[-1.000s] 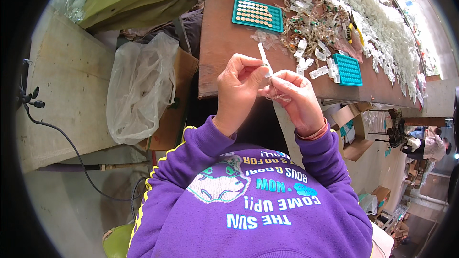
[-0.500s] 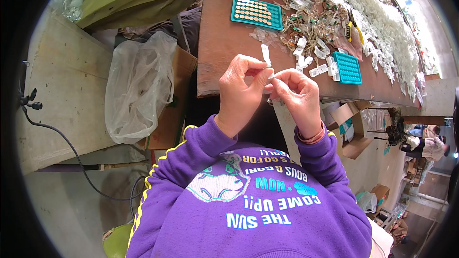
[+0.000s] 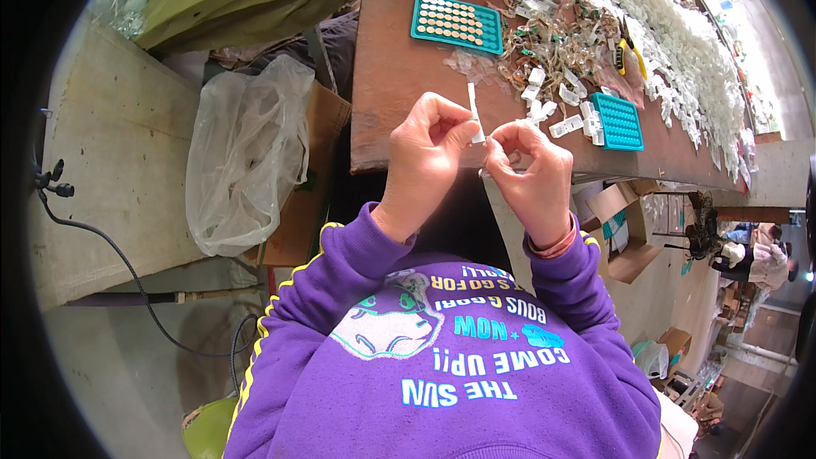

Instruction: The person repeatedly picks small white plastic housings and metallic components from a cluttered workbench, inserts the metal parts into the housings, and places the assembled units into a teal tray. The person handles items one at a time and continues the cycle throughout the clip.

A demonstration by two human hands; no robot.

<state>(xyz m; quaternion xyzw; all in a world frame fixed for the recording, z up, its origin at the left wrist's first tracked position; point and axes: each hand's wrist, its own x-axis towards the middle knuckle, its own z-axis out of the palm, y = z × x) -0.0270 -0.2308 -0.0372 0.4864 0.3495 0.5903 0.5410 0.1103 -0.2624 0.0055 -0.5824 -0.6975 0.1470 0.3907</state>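
My left hand [image 3: 427, 151] pinches a narrow white strip [image 3: 473, 102] that stands up above thumb and forefinger, with its lower end showing below them. Just to the right, my right hand [image 3: 537, 172] is closed in a pinch, its fingertips close to the strip's lower end. What sits between these fingertips is too small to make out. Both hands are over the near edge of the brown table [image 3: 382, 85]. Beyond them lies a teal tray [image 3: 423, 34] with rows of round, gold-coloured pieces. A second teal tray [image 3: 619, 121] lies to the right, beside white plastic pieces [image 3: 566, 125].
A tangled heap of cords and small tags [image 3: 552, 30] covers the table's middle. Yellow-handled cutters [image 3: 629, 59] lie at its right, before a long white pile [image 3: 680, 59]. A clear plastic bag [image 3: 246, 161] hangs left by a carton [image 3: 319, 153]. Other people are at far right.
My right hand has drawn slightly right, away from my left fingers. The white strip has turned more edge-on, and its lower end now shows between the hands.
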